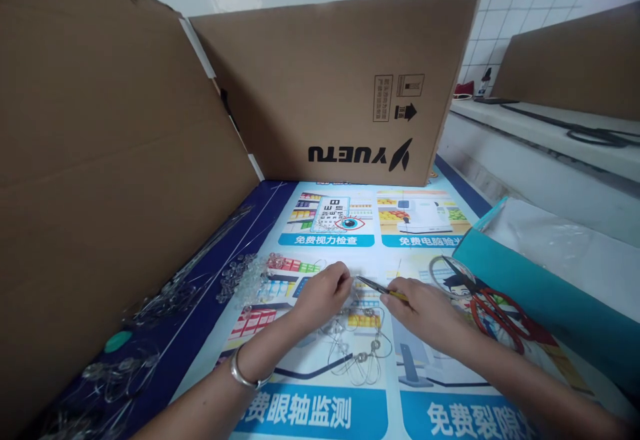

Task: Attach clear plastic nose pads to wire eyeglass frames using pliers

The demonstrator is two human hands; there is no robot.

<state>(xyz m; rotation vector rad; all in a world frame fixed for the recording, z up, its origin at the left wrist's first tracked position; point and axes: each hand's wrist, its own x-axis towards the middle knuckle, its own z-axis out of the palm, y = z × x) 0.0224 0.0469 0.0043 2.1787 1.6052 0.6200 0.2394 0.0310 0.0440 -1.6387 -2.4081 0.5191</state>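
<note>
Both hands meet at desk (450, 227) centre: left hand (320, 293) pinches a small clear piece, right hand (425, 310) grips thin pliers (375, 287), long axis pointing left, tip nearly touching left fingers; wire frames (357, 353) just below.

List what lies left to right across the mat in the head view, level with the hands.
Clear bead pile → left hand → thin tool → right hand → red scissors → teal box.

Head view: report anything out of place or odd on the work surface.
Little stands out. The cardboard box behind has its printed lettering upside down, so it stands inverted. Clear beads lie loosely scattered left of the left hand.
</note>
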